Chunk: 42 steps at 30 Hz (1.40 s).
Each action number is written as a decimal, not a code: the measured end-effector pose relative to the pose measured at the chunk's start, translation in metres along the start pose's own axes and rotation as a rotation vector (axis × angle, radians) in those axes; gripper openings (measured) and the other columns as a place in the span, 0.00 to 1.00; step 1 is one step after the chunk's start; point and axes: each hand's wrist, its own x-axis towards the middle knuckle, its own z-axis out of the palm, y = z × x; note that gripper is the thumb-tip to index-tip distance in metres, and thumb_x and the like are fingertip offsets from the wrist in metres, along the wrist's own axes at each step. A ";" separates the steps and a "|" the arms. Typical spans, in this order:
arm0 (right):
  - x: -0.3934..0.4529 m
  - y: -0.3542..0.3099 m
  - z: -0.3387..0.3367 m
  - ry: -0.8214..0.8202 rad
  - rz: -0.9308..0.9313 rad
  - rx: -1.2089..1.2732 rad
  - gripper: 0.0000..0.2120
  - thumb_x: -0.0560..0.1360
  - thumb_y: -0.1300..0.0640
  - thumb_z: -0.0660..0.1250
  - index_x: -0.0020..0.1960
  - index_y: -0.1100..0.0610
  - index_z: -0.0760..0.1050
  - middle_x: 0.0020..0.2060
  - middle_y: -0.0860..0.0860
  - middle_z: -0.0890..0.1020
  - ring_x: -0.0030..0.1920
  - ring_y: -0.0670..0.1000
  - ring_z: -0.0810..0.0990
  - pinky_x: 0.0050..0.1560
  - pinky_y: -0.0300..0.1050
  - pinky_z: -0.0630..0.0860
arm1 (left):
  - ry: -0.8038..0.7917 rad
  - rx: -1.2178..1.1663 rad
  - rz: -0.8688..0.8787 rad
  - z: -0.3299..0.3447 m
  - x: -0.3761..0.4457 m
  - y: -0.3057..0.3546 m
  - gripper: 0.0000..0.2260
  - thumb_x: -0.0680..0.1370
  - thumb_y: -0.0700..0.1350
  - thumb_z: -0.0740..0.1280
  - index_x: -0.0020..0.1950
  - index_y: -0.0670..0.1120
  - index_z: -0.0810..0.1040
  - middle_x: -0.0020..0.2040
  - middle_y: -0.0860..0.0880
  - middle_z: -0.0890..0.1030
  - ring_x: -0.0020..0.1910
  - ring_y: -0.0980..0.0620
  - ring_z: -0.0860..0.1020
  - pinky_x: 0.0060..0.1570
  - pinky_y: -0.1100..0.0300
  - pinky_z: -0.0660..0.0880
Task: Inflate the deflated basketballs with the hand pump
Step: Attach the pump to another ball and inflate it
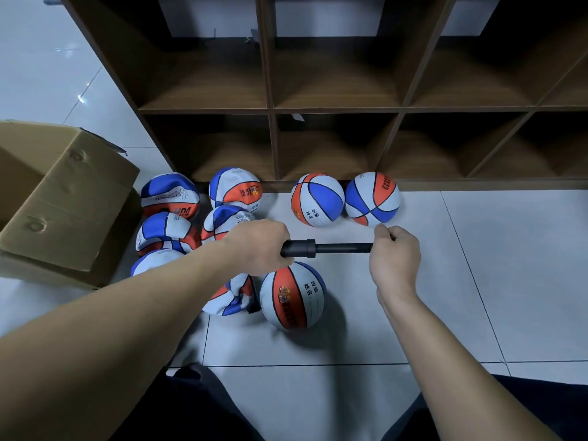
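A black hand pump (321, 248) lies level in the air between my hands. My left hand (259, 245) grips its thick barrel end. My right hand (394, 254) holds the thin rod end, fingers curled round the hidden handle. Below the pump a round red, white and blue basketball (292, 296) rests on the floor. Beside it lies a crumpled deflated ball (234, 296) with a black hose end near it. Several more sagging balls (170, 194) are piled to the left. Two round balls (317, 198) (372, 198) sit against the shelf.
A dark wooden cubby shelf (334, 109) stands along the back. An open cardboard box (63, 198) sits at the left on the pale tiled floor (477, 281). My dark-clothed knees show at the bottom edge.
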 end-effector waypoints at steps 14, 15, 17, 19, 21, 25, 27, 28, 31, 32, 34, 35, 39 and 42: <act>-0.038 -0.005 0.022 -0.113 -0.111 -0.083 0.20 0.87 0.52 0.60 0.37 0.56 0.65 0.32 0.50 0.72 0.35 0.53 0.70 0.36 0.50 0.67 | 0.048 0.001 0.039 0.005 -0.001 0.022 0.15 0.80 0.56 0.68 0.37 0.52 0.71 0.33 0.52 0.77 0.32 0.52 0.76 0.32 0.58 0.71; -0.041 -0.006 0.023 -0.125 -0.118 -0.089 0.20 0.87 0.52 0.60 0.38 0.56 0.65 0.33 0.50 0.72 0.35 0.52 0.70 0.36 0.50 0.67 | 0.048 0.000 0.040 0.006 -0.001 0.024 0.14 0.80 0.56 0.68 0.38 0.52 0.72 0.33 0.52 0.77 0.32 0.51 0.76 0.32 0.58 0.70; -0.045 -0.007 0.025 -0.149 -0.133 -0.099 0.19 0.87 0.52 0.59 0.38 0.55 0.66 0.33 0.50 0.73 0.36 0.52 0.71 0.36 0.50 0.68 | 0.047 -0.006 0.045 0.008 0.000 0.027 0.14 0.80 0.57 0.68 0.39 0.52 0.74 0.33 0.52 0.77 0.32 0.51 0.76 0.32 0.58 0.70; -0.047 -0.006 0.027 -0.173 -0.143 -0.107 0.19 0.87 0.51 0.59 0.39 0.56 0.67 0.34 0.51 0.74 0.37 0.52 0.72 0.38 0.51 0.69 | 0.038 -0.019 0.052 0.010 0.001 0.029 0.14 0.80 0.57 0.68 0.39 0.52 0.74 0.33 0.52 0.77 0.31 0.52 0.76 0.32 0.58 0.70; -0.047 -0.005 0.028 -0.196 -0.149 -0.106 0.18 0.87 0.50 0.59 0.40 0.56 0.68 0.35 0.51 0.75 0.37 0.53 0.73 0.40 0.52 0.70 | 0.024 -0.032 0.062 0.010 0.002 0.029 0.14 0.80 0.58 0.68 0.40 0.52 0.75 0.33 0.52 0.77 0.31 0.52 0.76 0.32 0.58 0.69; -0.044 -0.008 0.027 -0.238 -0.149 -0.091 0.18 0.87 0.50 0.60 0.40 0.55 0.69 0.36 0.50 0.76 0.38 0.51 0.74 0.38 0.49 0.70 | 0.018 -0.032 0.067 0.007 0.003 0.026 0.14 0.80 0.58 0.68 0.41 0.51 0.77 0.33 0.51 0.77 0.31 0.51 0.75 0.31 0.58 0.68; -0.044 -0.008 0.028 -0.250 -0.136 -0.079 0.17 0.87 0.50 0.61 0.41 0.55 0.70 0.36 0.50 0.77 0.38 0.50 0.74 0.38 0.47 0.71 | 0.019 -0.029 0.068 0.007 0.004 0.024 0.14 0.80 0.58 0.68 0.40 0.51 0.76 0.33 0.51 0.78 0.32 0.51 0.76 0.32 0.58 0.70; -0.044 -0.007 0.028 -0.253 -0.125 -0.074 0.17 0.87 0.50 0.61 0.41 0.56 0.71 0.36 0.50 0.77 0.37 0.50 0.75 0.38 0.47 0.71 | 0.014 -0.030 0.069 0.007 0.004 0.024 0.13 0.80 0.58 0.69 0.40 0.52 0.75 0.33 0.51 0.78 0.32 0.51 0.76 0.32 0.58 0.70; -0.038 -0.007 0.026 -0.257 -0.088 -0.029 0.17 0.85 0.51 0.64 0.40 0.58 0.71 0.33 0.49 0.76 0.34 0.50 0.73 0.37 0.46 0.70 | -0.006 -0.057 0.068 0.007 0.006 0.020 0.14 0.79 0.58 0.69 0.39 0.52 0.75 0.33 0.51 0.78 0.32 0.51 0.76 0.33 0.57 0.72; -0.036 -0.007 0.025 -0.262 -0.081 -0.016 0.17 0.85 0.51 0.65 0.40 0.58 0.72 0.32 0.49 0.75 0.33 0.49 0.71 0.37 0.46 0.69 | -0.015 -0.071 0.066 0.007 0.006 0.019 0.14 0.79 0.59 0.69 0.39 0.52 0.76 0.33 0.51 0.78 0.32 0.50 0.77 0.33 0.56 0.74; -0.032 -0.007 0.022 -0.274 -0.091 -0.015 0.17 0.84 0.50 0.67 0.40 0.59 0.73 0.30 0.47 0.74 0.32 0.47 0.70 0.36 0.44 0.69 | -0.033 -0.102 0.064 0.005 0.007 0.018 0.14 0.79 0.59 0.69 0.39 0.51 0.77 0.33 0.51 0.78 0.32 0.50 0.77 0.35 0.54 0.76; -0.029 -0.007 0.019 -0.277 -0.101 -0.028 0.17 0.83 0.50 0.68 0.40 0.59 0.74 0.29 0.45 0.74 0.31 0.46 0.70 0.36 0.44 0.69 | -0.038 -0.118 0.063 0.005 0.006 0.018 0.14 0.79 0.59 0.70 0.40 0.51 0.77 0.33 0.51 0.78 0.32 0.50 0.77 0.36 0.54 0.76; -0.005 -0.007 0.000 -0.186 -0.066 -0.014 0.19 0.81 0.51 0.70 0.36 0.60 0.71 0.25 0.45 0.68 0.32 0.52 0.66 0.36 0.45 0.65 | -0.063 -0.146 0.012 0.004 0.004 0.001 0.15 0.78 0.58 0.71 0.39 0.50 0.78 0.32 0.50 0.79 0.32 0.49 0.77 0.36 0.53 0.77; 0.014 -0.007 -0.015 -0.115 0.047 0.077 0.22 0.80 0.51 0.71 0.35 0.59 0.66 0.29 0.51 0.64 0.35 0.55 0.62 0.36 0.46 0.62 | -0.096 -0.177 -0.025 0.003 0.002 -0.014 0.15 0.78 0.58 0.72 0.39 0.48 0.78 0.32 0.49 0.79 0.31 0.49 0.76 0.35 0.53 0.76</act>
